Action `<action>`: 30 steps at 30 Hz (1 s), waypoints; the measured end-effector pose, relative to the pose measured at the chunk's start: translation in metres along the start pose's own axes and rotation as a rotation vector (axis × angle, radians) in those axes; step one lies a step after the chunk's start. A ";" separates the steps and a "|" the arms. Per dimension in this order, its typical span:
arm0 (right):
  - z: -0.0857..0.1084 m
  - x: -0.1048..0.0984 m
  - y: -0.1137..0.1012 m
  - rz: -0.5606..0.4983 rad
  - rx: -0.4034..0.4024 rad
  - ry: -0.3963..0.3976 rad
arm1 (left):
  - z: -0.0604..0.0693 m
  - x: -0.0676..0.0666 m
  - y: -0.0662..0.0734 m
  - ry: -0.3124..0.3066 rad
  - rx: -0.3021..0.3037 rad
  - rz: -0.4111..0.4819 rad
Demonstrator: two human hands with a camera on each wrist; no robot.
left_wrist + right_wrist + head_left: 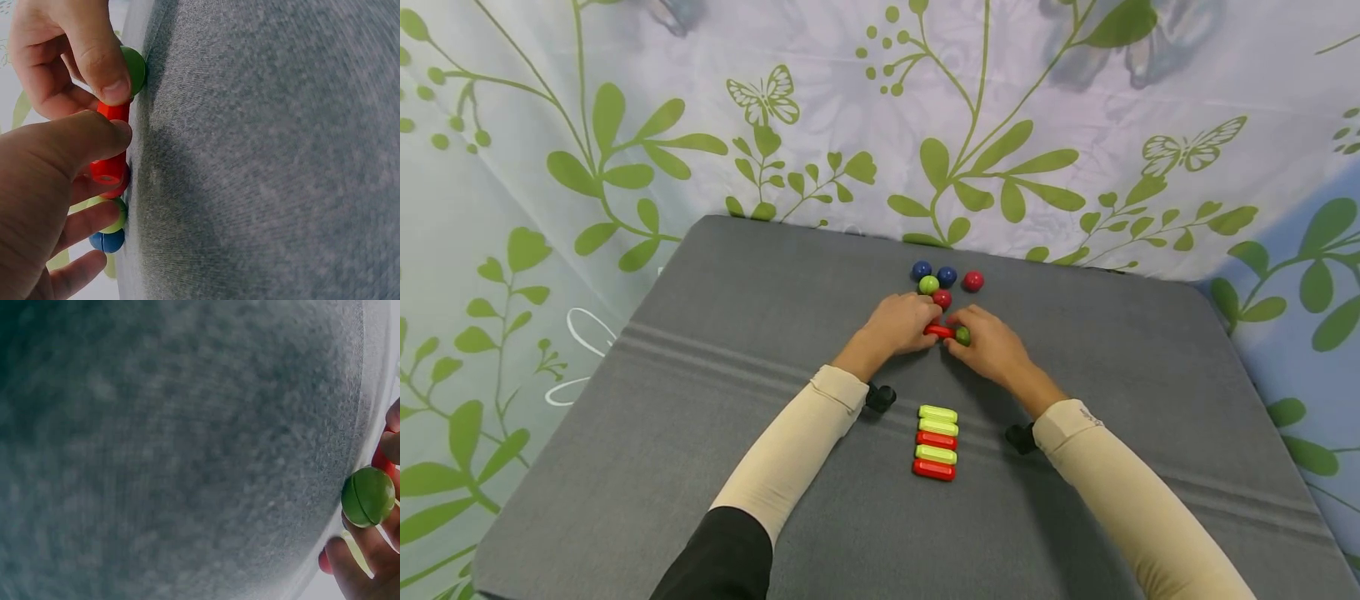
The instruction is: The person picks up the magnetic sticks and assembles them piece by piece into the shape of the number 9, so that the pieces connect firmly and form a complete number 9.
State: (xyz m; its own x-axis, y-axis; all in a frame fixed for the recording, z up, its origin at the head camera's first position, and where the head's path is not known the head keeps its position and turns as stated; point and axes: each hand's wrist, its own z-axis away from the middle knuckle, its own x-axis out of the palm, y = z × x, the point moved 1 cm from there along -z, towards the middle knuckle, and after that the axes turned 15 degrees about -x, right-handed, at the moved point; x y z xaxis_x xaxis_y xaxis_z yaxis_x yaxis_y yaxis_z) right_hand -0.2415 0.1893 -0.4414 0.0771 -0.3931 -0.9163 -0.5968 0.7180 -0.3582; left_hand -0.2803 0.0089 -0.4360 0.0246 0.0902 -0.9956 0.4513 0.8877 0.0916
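A red rod (939,332) and a green ball (962,336) meet end to end between the two hands. My left hand (900,323) pinches the rod between thumb and fingers; its other fingers spread loosely in the left wrist view. Around the ball, my right hand (994,343) curls its thumb and fingers, and the thumb tip covers where ball and rod meet. In the right wrist view the green ball (367,496) shows a seam line. Just beyond the left fingertips sits a red ball (942,299), with a light green ball (928,285) behind it.
Two blue balls (947,276) and another red ball (973,281) lie farther back on the grey table (737,317). Nearer the person, several yellow-green and red rods (936,440) lie in a stacked column. A leaf-patterned curtain (850,125) hangs behind the table.
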 end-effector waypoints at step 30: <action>0.000 0.006 0.005 -0.166 -0.121 0.184 | 0.000 0.000 0.000 -0.016 -0.015 0.031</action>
State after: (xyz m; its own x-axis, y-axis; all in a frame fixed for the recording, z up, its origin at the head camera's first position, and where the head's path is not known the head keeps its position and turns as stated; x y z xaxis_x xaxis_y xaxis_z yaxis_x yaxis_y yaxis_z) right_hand -0.2443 0.1907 -0.4488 0.0422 -0.6055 -0.7947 -0.6798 0.5656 -0.4670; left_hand -0.2805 0.0087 -0.4365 0.0525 0.1111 -0.9924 0.4363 0.8914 0.1229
